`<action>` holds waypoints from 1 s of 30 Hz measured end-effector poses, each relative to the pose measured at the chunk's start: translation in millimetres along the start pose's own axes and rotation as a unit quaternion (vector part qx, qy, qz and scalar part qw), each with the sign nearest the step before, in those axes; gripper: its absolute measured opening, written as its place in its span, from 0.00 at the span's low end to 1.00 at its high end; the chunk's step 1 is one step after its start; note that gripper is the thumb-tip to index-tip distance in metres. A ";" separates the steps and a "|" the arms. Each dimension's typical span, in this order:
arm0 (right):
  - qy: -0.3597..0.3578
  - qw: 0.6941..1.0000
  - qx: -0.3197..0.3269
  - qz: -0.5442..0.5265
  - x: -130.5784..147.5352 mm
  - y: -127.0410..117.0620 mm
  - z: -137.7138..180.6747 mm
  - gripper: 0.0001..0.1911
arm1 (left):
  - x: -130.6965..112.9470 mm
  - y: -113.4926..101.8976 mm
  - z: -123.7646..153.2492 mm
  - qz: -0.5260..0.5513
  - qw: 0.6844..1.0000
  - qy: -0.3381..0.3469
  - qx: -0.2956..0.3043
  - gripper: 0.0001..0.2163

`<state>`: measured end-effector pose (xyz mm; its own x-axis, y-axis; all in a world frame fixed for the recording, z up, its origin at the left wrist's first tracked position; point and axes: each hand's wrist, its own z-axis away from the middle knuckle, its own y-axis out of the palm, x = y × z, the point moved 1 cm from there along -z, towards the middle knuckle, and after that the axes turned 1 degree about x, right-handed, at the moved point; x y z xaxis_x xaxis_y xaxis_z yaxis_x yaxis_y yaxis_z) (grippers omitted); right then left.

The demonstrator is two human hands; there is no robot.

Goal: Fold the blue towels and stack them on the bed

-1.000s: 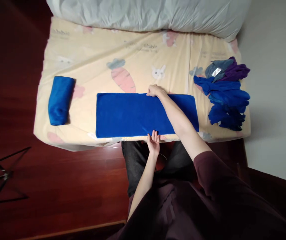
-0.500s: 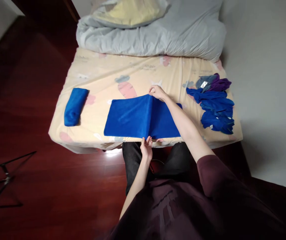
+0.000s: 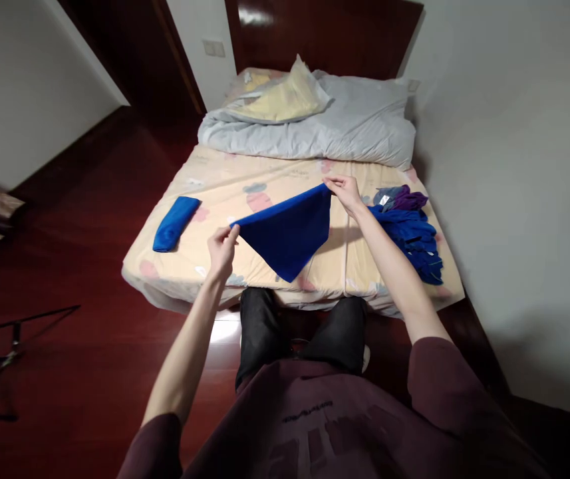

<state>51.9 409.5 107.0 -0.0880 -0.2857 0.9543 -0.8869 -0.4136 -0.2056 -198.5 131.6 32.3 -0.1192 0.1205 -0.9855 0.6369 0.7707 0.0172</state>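
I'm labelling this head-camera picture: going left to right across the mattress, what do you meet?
In order: rolled blue towel → left hand → held blue towel, pinched at its corners by both hands → right hand → heap of blue and purple cloths.

The towel [image 3: 287, 233] hangs above the mattress's [image 3: 225, 179] near middle, held between the left hand [image 3: 222, 249] and the right hand [image 3: 345, 191]. On the mattress, a rolled towel [image 3: 175, 223] lies to its left and a pile of cloths [image 3: 409, 229] to its right. Behind them, a duvet [image 3: 344, 133] spans the far end, with a pillow [image 3: 279, 100] on it.
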 end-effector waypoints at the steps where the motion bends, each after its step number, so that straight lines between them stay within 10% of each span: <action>1: -0.008 1.000 -0.007 -0.009 7.6 -6.8 6.9 0.25 | -11.2 0.1 -12.0 -0.013 1.000 0.026 0.000 0.18; 13: -0.045 0.990 -0.124 -0.046 51.9 -57.4 82.5 0.26 | -109.4 35.4 -60.2 0.025 0.996 0.087 0.000 0.21; 30: 0.010 0.989 -0.130 -0.067 41.3 -97.3 193.5 0.23 | -110.6 19.0 -8.3 -0.020 0.991 0.082 0.107 0.20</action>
<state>222.3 270.7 124.4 0.0324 -0.2250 0.9738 -0.9775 -0.2105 -0.0161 -179.6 138.1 143.1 -0.2583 0.2062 -0.9438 0.7736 0.6293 -0.0742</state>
